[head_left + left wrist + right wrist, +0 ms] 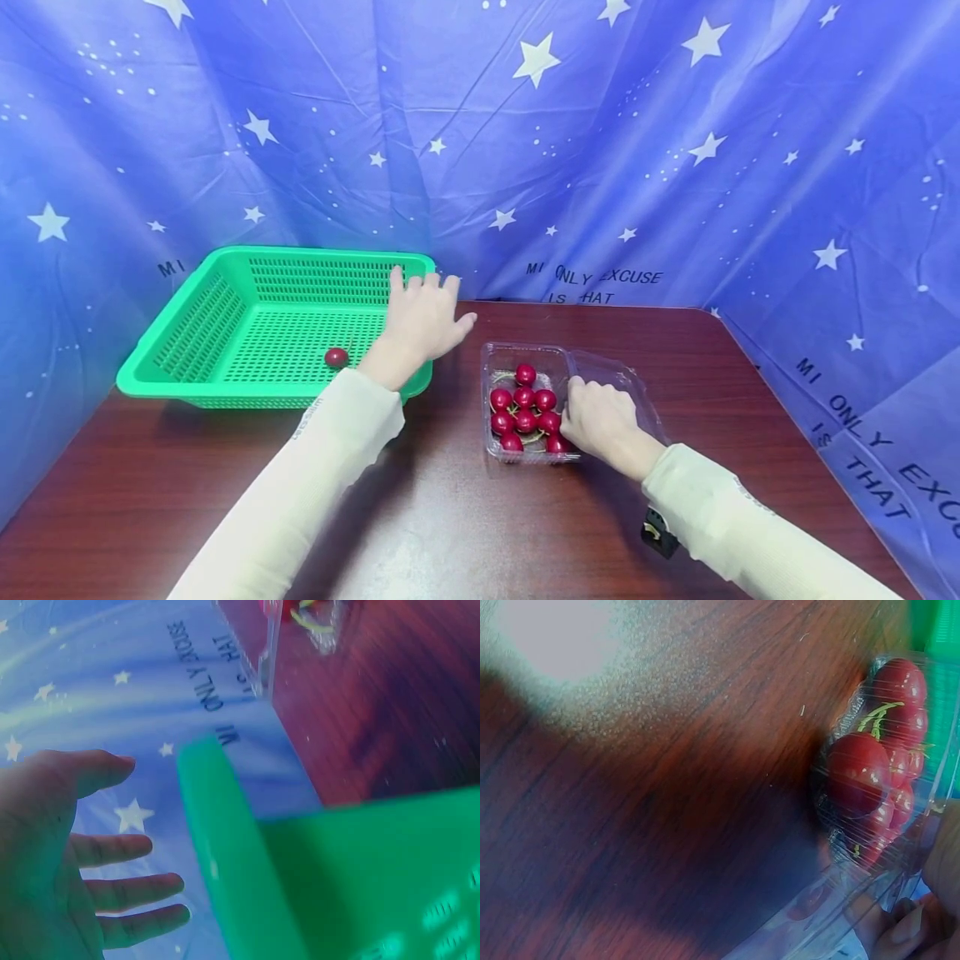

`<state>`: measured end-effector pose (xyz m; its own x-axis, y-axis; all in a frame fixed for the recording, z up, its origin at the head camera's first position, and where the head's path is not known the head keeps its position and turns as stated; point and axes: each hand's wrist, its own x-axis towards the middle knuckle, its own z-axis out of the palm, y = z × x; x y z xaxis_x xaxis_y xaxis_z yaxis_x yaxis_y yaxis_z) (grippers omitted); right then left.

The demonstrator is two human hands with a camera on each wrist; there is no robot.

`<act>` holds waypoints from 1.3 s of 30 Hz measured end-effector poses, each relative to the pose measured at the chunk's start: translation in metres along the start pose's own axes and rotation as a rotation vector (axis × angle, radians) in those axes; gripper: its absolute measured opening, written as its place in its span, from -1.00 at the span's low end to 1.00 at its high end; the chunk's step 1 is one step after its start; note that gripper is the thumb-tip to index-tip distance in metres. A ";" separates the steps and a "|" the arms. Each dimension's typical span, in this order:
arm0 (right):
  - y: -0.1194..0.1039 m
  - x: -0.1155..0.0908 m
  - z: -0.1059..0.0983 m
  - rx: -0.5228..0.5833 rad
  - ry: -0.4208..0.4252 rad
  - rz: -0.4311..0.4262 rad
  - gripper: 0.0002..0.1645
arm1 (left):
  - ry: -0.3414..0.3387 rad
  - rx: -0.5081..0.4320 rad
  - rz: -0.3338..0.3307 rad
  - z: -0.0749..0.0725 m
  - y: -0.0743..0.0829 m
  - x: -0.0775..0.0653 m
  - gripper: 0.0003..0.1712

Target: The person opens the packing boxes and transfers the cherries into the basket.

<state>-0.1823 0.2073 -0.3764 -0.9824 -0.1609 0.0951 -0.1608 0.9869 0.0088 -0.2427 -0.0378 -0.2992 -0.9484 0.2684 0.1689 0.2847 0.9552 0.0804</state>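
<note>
A green plastic basket stands at the left with a single cherry on its slotted floor. Over the basket's right side hovers my left hand, its fingers spread and holding nothing. In the left wrist view that hand appears beside the basket's rim, with a gap between them. Several cherries, some with green stems, lie in a clear plastic box to the right. My right hand grips the box's right edge with curled fingers, partly covering the folded-out clear lid.
The box and basket rest on a dark red-brown wooden table, with a strip of tabletop between them. A blue curtain with white stars hangs behind and along the right side. A small black device shows under the right sleeve.
</note>
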 end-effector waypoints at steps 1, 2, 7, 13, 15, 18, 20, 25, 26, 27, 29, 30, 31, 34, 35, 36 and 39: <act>0.000 0.000 0.000 0.000 0.000 0.000 -0.80 | 0.005 0.006 0.011 0.001 0.003 0.000 -0.27; 0.000 0.000 0.000 0.000 0.000 -0.002 -0.80 | 0.012 0.010 0.021 0.003 0.007 0.000 -0.28; 0.000 0.000 0.001 -0.001 -0.003 0.000 -0.80 | 0.044 0.037 0.072 0.013 0.022 0.000 -0.35; 0.000 0.000 0.001 0.004 -0.007 0.004 -0.80 | 0.047 0.026 0.118 0.027 0.041 -0.002 -0.41; 0.000 0.001 0.002 0.004 -0.006 0.007 -0.80 | 0.033 0.020 0.128 0.030 0.048 -0.003 -0.42; 0.000 0.001 0.002 0.004 -0.007 0.009 -0.80 | 0.021 0.020 0.145 0.035 0.057 -0.005 -0.46; 0.000 0.001 0.002 0.002 -0.005 0.009 -0.80 | 0.021 0.025 0.154 0.039 0.062 -0.005 -0.49; 0.000 0.000 0.002 -0.001 -0.006 0.008 -0.79 | 0.065 0.057 0.188 0.052 0.071 -0.007 -0.55; 0.000 0.000 0.002 0.000 -0.009 0.008 -0.79 | 0.075 0.059 0.192 0.056 0.072 -0.007 -0.55; 0.000 0.000 0.002 0.001 -0.012 0.009 -0.79 | 0.085 0.061 0.196 0.060 0.072 -0.007 -0.56; 0.000 0.000 0.002 0.004 -0.021 0.009 -0.79 | 0.107 0.063 0.198 0.067 0.073 -0.007 -0.57; 0.000 0.000 0.002 0.003 -0.025 0.009 -0.79 | 0.117 0.065 0.200 0.071 0.073 -0.007 -0.57; 0.000 0.000 0.002 0.002 -0.027 0.010 -0.79 | 0.126 0.067 0.202 0.074 0.074 -0.007 -0.57; 0.000 0.000 0.002 -0.003 -0.029 0.013 -0.79 | 0.148 0.079 0.211 0.081 0.076 -0.006 -0.58; 0.000 0.001 0.002 -0.004 -0.028 0.015 -0.78 | 0.151 0.081 0.213 0.082 0.078 -0.006 -0.58; 0.001 0.001 0.002 -0.005 -0.027 0.016 -0.78 | 0.149 0.085 0.215 0.083 0.079 -0.006 -0.58; 0.001 0.001 0.002 -0.006 -0.027 0.016 -0.78 | 0.136 0.099 0.216 0.087 0.082 -0.006 -0.60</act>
<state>-0.1836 0.2078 -0.3785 -0.9871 -0.1452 0.0681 -0.1446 0.9894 0.0139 -0.2257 0.0493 -0.3788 -0.8376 0.4548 0.3027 0.4572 0.8868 -0.0673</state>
